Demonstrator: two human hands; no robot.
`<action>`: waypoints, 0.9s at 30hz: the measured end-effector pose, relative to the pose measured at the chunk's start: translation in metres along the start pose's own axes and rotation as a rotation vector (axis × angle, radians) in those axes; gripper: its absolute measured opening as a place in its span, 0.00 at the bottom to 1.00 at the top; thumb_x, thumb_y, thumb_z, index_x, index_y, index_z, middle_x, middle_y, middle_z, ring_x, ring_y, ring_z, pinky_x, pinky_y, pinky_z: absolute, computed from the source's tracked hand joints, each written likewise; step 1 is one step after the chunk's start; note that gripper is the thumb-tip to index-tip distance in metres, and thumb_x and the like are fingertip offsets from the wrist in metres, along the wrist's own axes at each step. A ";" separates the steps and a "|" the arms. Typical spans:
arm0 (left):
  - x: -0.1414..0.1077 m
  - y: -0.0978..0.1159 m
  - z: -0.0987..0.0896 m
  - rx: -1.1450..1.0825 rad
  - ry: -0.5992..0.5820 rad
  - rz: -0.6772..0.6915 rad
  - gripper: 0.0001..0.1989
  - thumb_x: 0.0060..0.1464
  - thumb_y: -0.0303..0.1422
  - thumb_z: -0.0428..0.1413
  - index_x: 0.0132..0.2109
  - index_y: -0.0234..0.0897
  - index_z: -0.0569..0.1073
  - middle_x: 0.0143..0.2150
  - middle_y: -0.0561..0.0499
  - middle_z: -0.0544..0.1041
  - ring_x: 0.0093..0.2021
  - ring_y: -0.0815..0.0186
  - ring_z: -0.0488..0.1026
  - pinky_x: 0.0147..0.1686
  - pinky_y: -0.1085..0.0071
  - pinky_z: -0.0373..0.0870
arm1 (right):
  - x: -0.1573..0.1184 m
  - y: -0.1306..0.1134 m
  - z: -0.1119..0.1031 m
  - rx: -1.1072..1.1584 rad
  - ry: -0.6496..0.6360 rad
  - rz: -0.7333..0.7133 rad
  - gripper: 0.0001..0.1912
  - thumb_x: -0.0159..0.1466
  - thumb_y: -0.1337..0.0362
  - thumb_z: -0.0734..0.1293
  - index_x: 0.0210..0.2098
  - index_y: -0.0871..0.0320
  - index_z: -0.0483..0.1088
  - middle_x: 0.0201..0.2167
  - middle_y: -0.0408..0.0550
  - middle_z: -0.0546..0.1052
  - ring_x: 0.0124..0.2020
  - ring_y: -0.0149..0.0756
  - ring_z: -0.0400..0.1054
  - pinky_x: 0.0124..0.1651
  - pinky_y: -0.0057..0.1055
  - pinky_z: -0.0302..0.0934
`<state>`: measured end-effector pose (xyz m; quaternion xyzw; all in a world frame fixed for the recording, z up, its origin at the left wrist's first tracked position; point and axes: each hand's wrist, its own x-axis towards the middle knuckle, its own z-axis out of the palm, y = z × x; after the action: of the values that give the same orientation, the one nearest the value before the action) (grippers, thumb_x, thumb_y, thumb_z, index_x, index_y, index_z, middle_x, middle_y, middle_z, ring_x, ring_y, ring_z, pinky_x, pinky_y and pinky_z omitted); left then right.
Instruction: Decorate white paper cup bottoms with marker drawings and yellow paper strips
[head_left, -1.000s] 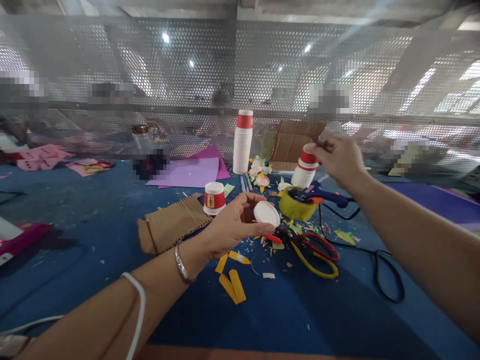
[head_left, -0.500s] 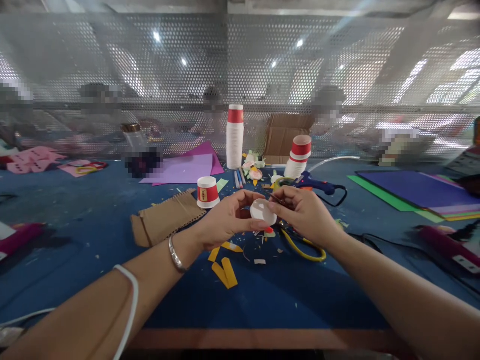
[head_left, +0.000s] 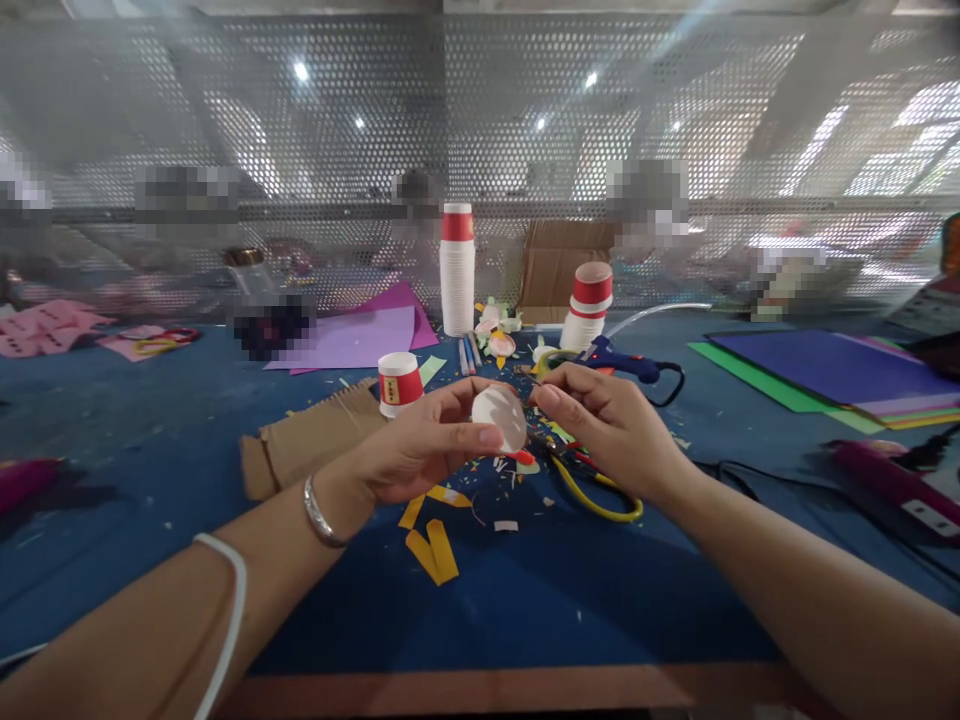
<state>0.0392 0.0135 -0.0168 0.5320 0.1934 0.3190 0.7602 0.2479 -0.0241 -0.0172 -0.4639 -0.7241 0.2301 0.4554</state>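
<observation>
My left hand (head_left: pixel 427 435) pinches a small white paper cup base (head_left: pixel 499 418), a shallow round piece, between thumb and fingers. My right hand (head_left: pixel 600 415) is closed just to the right of it, apart from the white piece. A thin dark pointed tool (head_left: pixel 531 377) pokes out from its fingers; the rest of the tool is hidden, so its kind is unclear. Below the hands lies a yellow-handled cutting tool (head_left: pixel 592 497) among paper scraps. Beside my left hand a red and white paper cup (head_left: pixel 400 382) stands upside down.
Behind the hands stand a tall stack of paper cups (head_left: pixel 457 280), a shorter stack (head_left: pixel 589 305), paper flowers (head_left: pixel 499 335) and a blue glue gun (head_left: pixel 626 362). Corrugated cardboard (head_left: pixel 315 440) lies left, coloured sheets (head_left: pixel 832 370) right. Yellow strips (head_left: pixel 433 552) are in front. A power strip (head_left: pixel 892 485) sits right.
My right hand has drawn away from the white cup base, leaving a gap. The left hand has tilted the base and shifted slightly left. The whole view has shifted a little.
</observation>
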 end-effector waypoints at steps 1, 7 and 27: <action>0.000 -0.001 0.000 0.050 0.011 0.013 0.21 0.42 0.29 0.71 0.45 0.36 0.75 0.37 0.51 0.77 0.36 0.69 0.75 0.38 0.72 0.72 | 0.000 0.000 0.000 -0.012 -0.007 0.006 0.20 0.68 0.47 0.62 0.33 0.58 0.70 0.25 0.41 0.68 0.25 0.28 0.58 0.26 0.27 0.51; 0.005 -0.015 -0.004 0.610 0.194 0.314 0.27 0.42 0.32 0.71 0.47 0.40 0.67 0.39 0.52 0.74 0.39 0.66 0.73 0.38 0.68 0.72 | -0.002 0.003 0.006 0.070 -0.015 0.060 0.19 0.66 0.47 0.65 0.34 0.58 0.70 0.25 0.41 0.67 0.25 0.29 0.58 0.27 0.28 0.52; 0.008 -0.016 0.000 0.411 0.217 0.218 0.20 0.51 0.37 0.67 0.47 0.37 0.69 0.44 0.49 0.73 0.45 0.64 0.73 0.46 0.62 0.73 | -0.006 -0.005 0.014 0.212 -0.073 0.014 0.09 0.65 0.60 0.66 0.30 0.57 0.66 0.24 0.39 0.64 0.25 0.28 0.55 0.28 0.27 0.52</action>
<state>0.0495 0.0150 -0.0317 0.6555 0.2763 0.4083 0.5722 0.2347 -0.0306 -0.0229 -0.4097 -0.7084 0.3254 0.4737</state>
